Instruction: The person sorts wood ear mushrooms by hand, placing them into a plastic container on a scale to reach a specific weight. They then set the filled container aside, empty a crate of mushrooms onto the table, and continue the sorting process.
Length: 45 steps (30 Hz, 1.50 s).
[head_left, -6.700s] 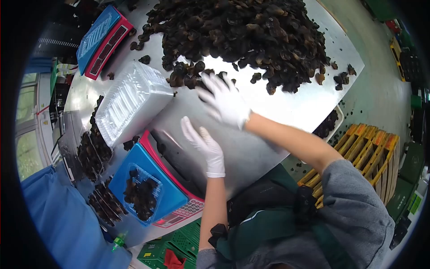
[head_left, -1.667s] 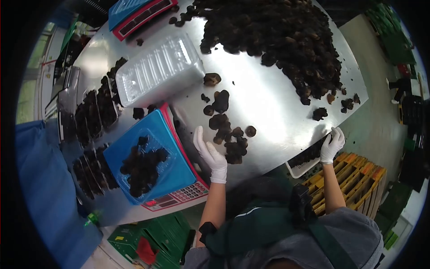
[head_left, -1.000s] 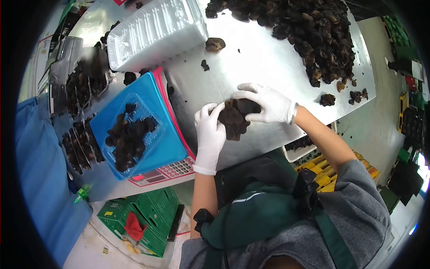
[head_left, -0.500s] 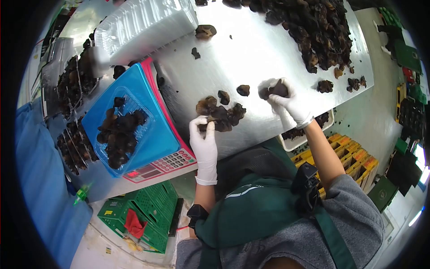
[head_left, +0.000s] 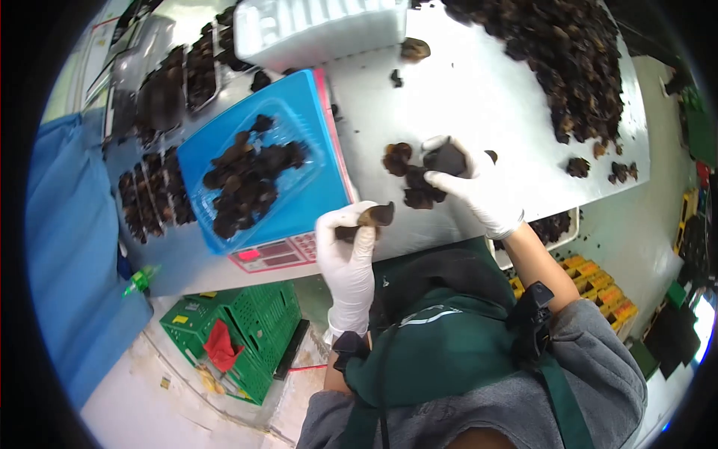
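My left hand (head_left: 345, 243), in a white glove, pinches a brown-black wood ear mushroom (head_left: 378, 215) between thumb and fingers, just above the near edge of the metal table. My gloved right hand (head_left: 482, 187) is closed around a larger dark wood ear mushroom (head_left: 446, 160). Beside it lies a small cluster of wood ear mushrooms (head_left: 419, 196) on the table. To the left, a clear plastic tray (head_left: 303, 179) heaped with dark wood ear pieces rests on the blue platform of a scale (head_left: 200, 166).
A big pile of wood ears (head_left: 565, 71) covers the table's far right. Stacked clear trays (head_left: 318, 34) stand at the back, and filled trays (head_left: 153, 191) lie left of the scale. Below are a green crate (head_left: 250, 340), yellow crates (head_left: 598, 288) and a white bin (head_left: 574, 224).
My left hand has lifted a wood ear piece off the cluster toward me. My right hand has brought its piece left, close to the cluster. The whole view has shifted.
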Motion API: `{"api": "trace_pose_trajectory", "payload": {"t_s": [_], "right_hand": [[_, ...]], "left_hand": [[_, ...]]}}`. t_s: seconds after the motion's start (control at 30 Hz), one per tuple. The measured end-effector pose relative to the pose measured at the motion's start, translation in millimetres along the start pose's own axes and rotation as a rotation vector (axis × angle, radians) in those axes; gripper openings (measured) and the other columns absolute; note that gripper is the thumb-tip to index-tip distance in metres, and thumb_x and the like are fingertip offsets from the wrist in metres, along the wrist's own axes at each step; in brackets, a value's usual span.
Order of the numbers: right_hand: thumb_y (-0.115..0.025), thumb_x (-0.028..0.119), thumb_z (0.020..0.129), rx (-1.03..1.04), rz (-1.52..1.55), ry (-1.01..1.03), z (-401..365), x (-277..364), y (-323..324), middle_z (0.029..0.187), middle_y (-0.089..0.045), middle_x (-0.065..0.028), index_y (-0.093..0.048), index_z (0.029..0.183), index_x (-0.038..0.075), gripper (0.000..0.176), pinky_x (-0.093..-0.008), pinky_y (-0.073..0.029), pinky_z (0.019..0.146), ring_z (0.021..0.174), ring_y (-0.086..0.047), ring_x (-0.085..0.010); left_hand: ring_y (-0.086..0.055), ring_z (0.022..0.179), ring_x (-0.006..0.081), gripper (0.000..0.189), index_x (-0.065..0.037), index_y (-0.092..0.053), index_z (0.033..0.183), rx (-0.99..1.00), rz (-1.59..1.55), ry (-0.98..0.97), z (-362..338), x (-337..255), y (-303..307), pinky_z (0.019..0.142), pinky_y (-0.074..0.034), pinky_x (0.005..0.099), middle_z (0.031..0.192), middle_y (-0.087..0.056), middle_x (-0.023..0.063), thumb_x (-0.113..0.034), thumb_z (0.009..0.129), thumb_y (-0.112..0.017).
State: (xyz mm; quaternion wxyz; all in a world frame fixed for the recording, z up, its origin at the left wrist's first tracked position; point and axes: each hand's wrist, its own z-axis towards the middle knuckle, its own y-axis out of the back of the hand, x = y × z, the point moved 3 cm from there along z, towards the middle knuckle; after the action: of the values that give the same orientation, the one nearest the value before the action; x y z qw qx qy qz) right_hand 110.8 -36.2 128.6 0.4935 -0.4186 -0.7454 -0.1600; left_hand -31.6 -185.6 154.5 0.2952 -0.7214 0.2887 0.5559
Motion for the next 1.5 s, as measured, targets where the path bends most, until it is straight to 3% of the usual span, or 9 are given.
{"api": "trace_pose_trajectory", "payload": {"t_s": [0.2, 0.33, 0.47, 0.67, 0.77, 0.93, 1.1, 1.3, 1.5], "right_hand": [[-0.072, 0.013, 0.077, 0.21, -0.279, 0.779, 57.2, 52.9, -127.7, 0.107, -0.065, -0.0126, -0.061, 0.113, 0.008, 0.038, -0.0398, -0.048, 0.092, 0.105, -0.061, -0.0329], [-0.077, 0.026, 0.076, 0.097, -1.14, 0.824, 91.9, 46.6, -171.2, 0.122, -0.059, -0.0105, -0.059, 0.125, 0.013, 0.054, -0.0378, -0.041, 0.095, 0.112, -0.053, -0.0294], [-0.075, 0.027, 0.077, 0.014, -0.828, 0.983, 82.9, 54.9, -130.5, 0.133, -0.056, -0.0101, -0.058, 0.13, 0.011, 0.057, -0.038, -0.04, 0.099, 0.119, -0.052, -0.0292], [-0.06, 0.016, 0.095, -0.453, -0.392, 0.428, 38.7, 2.7, 30.6, 0.095, -0.067, -0.0009, -0.068, 0.109, 0.003, 0.021, -0.0257, -0.049, 0.081, 0.084, -0.057, -0.009], [-0.06, 0.016, 0.095, -0.482, -0.373, 0.035, -6.8, -32.9, 44.4, 0.102, -0.069, -0.0034, -0.067, 0.113, 0.006, 0.022, -0.028, -0.049, 0.088, 0.094, -0.062, -0.0141], [-0.075, 0.02, 0.076, -0.201, -1.222, 0.538, -28.1, -74.7, -10.2, 0.118, -0.064, -0.0122, -0.064, 0.12, 0.008, 0.046, -0.0434, -0.049, 0.095, 0.103, -0.061, -0.0329], [-0.058, -0.015, 0.074, -0.283, -0.762, 0.483, -34.1, -105.3, 26.5, 0.123, -0.06, -0.015, -0.061, 0.118, 0.005, 0.048, -0.037, -0.048, 0.097, 0.113, -0.059, -0.0316], [-0.056, 0.007, 0.096, -0.585, -0.016, 0.071, -56.8, -104.8, 80.4, 0.111, -0.066, -0.0087, -0.062, 0.117, 0.0, 0.022, -0.0306, -0.048, 0.094, 0.103, -0.061, -0.0157], [-0.057, 0.016, 0.096, -0.371, 0.666, 0.056, -38.8, -114.1, 96.6, 0.111, -0.065, -0.0114, -0.059, 0.119, -0.002, 0.029, -0.0366, -0.049, 0.095, 0.104, -0.061, -0.0212]], "left_hand": [[-0.059, 0.102, 0.0189, 0.017, -0.003, -0.053, 0.105, -0.252, 0.649, -0.457, 40.0, -49.2, 95.5, 0.092, -0.048, 0.0319, 0.113, -0.063, 0.013, 0.005, 0.091, -0.059], [-0.056, 0.117, 0.0283, 0.027, -0.002, -0.057, 0.114, -0.122, 1.26, -0.408, 72.4, -53.9, 129.2, 0.102, -0.041, 0.0378, 0.125, -0.06, 0.0135, -0.003, 0.088, -0.064], [-0.038, 0.135, 0.036, 0.053, -0.012, -0.055, 0.133, -0.113, 1.174, -0.322, 60.9, -59.5, 135.8, 0.112, -0.029, 0.0438, 0.149, -0.038, 0.0179, -0.006, 0.082, -0.067], [-0.048, 0.129, 0.025, 0.043, -0.002, -0.058, 0.128, -0.381, 0.907, -0.328, 31.9, -66.9, 145.4, 0.109, -0.035, 0.0373, 0.139, -0.052, 0.0136, 0.008, 0.086, -0.056], [-0.055, 0.12, 0.0241, 0.041, -0.001, -0.06, 0.123, -0.341, 0.632, -0.339, 20.4, -43.0, 123.9, 0.102, -0.042, 0.0366, 0.13, -0.059, 0.0134, 0.011, 0.084, -0.054], [-0.061, 0.11, 0.0258, 0.031, 0.0, -0.065, 0.11, 0.168, 0.604, -0.351, 11.4, -13.4, 25.9, 0.099, -0.046, 0.0363, 0.116, -0.065, 0.0132, 0.01, 0.082, -0.059], [-0.062, 0.104, 0.0292, 0.027, -0.003, -0.067, 0.11, 0.355, 0.782, -0.382, 3.7, 30.0, -27.2, 0.092, -0.049, 0.0361, 0.113, -0.066, 0.0143, 0.004, 0.084, -0.062], [-0.061, 0.094, 0.0214, 0.042, -0.003, -0.054, 0.127, 0.261, 0.691, 0.118, -3.7, 70.0, -25.2, 0.083, -0.051, 0.0332, 0.115, -0.057, 0.0123, 0.005, 0.086, -0.058], [-0.054, 0.11, 0.0332, 0.05, -0.008, -0.056, 0.129, 0.418, 0.953, -0.128, -9.2, 101.6, -37.2, 0.096, -0.046, 0.0407, 0.124, -0.049, 0.0176, 0.001, 0.08, -0.064]]}}
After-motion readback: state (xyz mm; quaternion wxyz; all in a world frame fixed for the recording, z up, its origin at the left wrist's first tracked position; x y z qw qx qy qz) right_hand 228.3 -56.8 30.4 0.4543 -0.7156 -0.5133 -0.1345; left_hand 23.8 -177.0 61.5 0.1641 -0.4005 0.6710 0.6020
